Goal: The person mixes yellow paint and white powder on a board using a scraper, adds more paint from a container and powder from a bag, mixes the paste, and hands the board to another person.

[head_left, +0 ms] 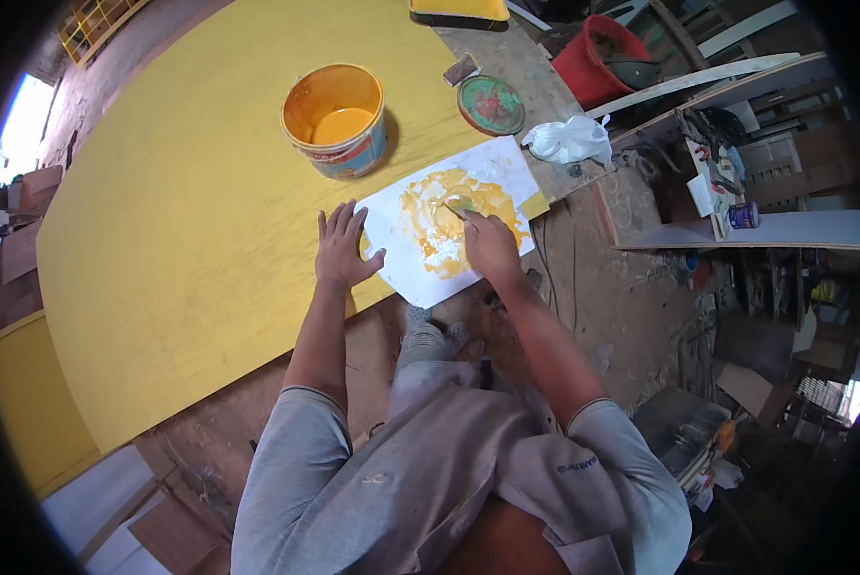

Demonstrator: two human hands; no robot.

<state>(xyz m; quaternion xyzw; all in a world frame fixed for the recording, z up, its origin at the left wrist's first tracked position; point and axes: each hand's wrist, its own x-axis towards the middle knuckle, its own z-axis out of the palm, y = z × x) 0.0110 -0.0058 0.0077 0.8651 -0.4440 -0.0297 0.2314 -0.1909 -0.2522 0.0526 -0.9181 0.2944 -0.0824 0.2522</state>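
My left hand (344, 244) lies flat with its fingers spread, over the left edge of a white board (391, 259) and the yellow panel beside it. In my right hand (492, 251) is a putty knife (460, 209), partly hidden by the fingers. Its tip touches a smeared patch of yellow and white paste (430, 216) on the board. Behind the board stands a bucket (358, 163) of orange-yellow paint, with paint coating its inside wall.
Under everything spreads a large yellow panel (190, 211). Nearby are a round paint-stained lid (491, 105), a small brown block (460, 70), a white plastic bag (572, 141), a yellow paint tray (460, 11) and a red bucket (597, 62). Shelving (756, 235) stands at right.
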